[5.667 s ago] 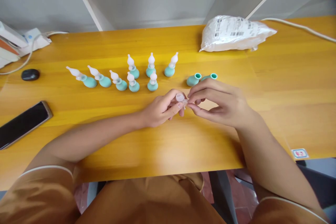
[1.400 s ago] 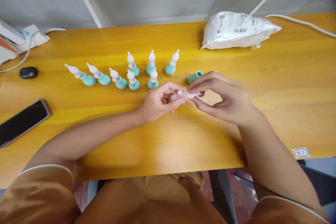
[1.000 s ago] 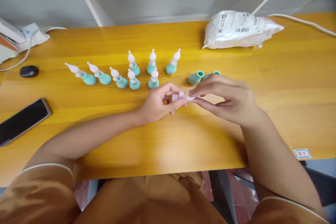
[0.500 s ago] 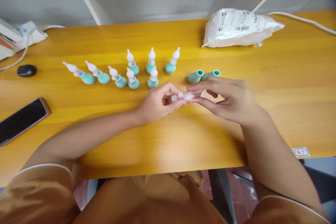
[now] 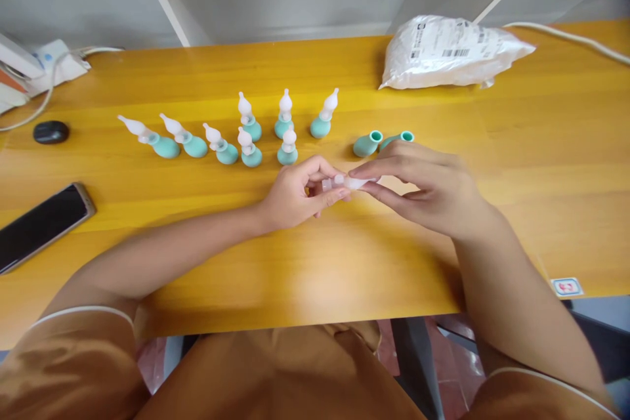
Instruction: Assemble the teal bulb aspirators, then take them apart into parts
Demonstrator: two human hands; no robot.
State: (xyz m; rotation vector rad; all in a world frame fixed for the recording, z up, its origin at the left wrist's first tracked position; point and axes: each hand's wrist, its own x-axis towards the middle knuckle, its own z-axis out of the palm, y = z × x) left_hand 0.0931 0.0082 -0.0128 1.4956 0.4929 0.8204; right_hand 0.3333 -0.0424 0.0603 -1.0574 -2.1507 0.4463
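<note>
Between both hands is a translucent white nasal aspirator nozzle (image 5: pixel 355 182), lying roughly level above the table. My left hand (image 5: pixel 305 189) pinches its left end, where a short clear stub and a small round side piece show. My right hand (image 5: pixel 418 187) grips the tapered right end between thumb and fingers, partly hiding it. Just beyond the right fingers lie two teal rubber bulbs, one with its mouth in full view (image 5: pixel 368 143), the other (image 5: pixel 398 138) partly covered by that hand. Left of them stand or lean several aspirators with white nozzles in teal bulbs, such as the aspirator nearest (image 5: pixel 287 147).
A stuffed clear plastic bag with printed labels (image 5: pixel 450 52) lies at the back right, beside a white cable (image 5: pixel 581 42). At left are a black mouse (image 5: pixel 50 132) and a phone (image 5: pixel 46 226). A small sticker (image 5: pixel 567 287) marks the front right edge of the wooden table (image 5: pixel 315 275).
My right fingers have shifted slightly on the tapered end of the nozzle. My left hand keeps its hold, and everything on the table stays where it was.
</note>
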